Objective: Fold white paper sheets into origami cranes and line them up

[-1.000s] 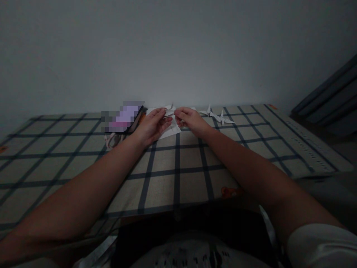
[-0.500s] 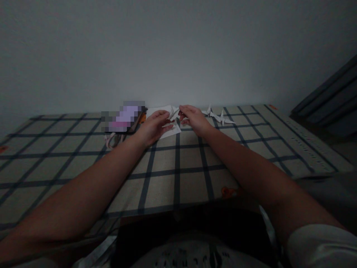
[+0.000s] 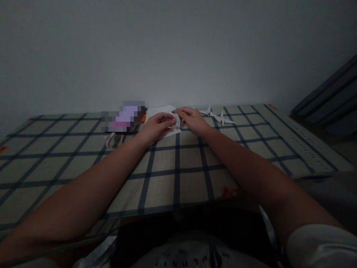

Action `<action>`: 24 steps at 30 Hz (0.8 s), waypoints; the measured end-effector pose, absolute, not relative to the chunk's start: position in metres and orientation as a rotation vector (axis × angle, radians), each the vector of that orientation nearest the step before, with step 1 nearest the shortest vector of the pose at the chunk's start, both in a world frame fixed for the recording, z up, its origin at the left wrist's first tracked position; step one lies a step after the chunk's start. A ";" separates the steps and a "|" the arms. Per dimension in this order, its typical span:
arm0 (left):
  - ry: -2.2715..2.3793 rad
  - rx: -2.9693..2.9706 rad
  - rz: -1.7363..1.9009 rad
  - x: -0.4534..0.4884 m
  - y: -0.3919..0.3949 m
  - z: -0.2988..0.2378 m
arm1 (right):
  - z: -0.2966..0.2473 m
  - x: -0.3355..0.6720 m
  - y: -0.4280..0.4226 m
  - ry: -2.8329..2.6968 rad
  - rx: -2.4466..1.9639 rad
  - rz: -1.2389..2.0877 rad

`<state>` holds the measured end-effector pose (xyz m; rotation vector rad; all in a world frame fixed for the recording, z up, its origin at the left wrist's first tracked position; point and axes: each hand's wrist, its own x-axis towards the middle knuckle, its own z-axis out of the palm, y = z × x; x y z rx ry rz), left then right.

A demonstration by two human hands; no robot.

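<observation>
Between my hands is a small folded white paper (image 3: 176, 121), its finer folds too dim to make out. My left hand (image 3: 156, 128) pinches it from the left, fingers closed. From the other side my right hand (image 3: 192, 120) grips the same piece, with the fingertips partly hidden behind it. Under and behind my left hand lies a flat white sheet of paper (image 3: 160, 110). Just right of my right hand, paper cranes (image 3: 222, 118) rest on the cloth.
A phone (image 3: 124, 116) with a lit, blurred screen stands at the left, a pale cord (image 3: 111, 139) beside it. The table wears a checked tablecloth (image 3: 192, 160). A plain wall (image 3: 178, 52) rises behind, and dark striped fabric (image 3: 331, 96) is at far right.
My hands have come closer together around the folded paper. It has turned from slanting between the fingertips to standing more upright and lower.
</observation>
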<state>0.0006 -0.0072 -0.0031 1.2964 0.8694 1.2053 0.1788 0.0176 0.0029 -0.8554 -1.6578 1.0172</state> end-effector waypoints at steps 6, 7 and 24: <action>0.940 1.489 1.254 0.001 -0.007 -0.003 | 0.007 0.181 0.017 -1.790 -0.822 0.789; 0.970 1.518 1.272 0.000 -0.006 -0.003 | 0.006 0.181 0.018 -1.785 -0.823 0.777; 1.083 1.668 1.399 0.000 -0.011 0.003 | 0.002 0.182 0.015 -1.845 -0.780 0.731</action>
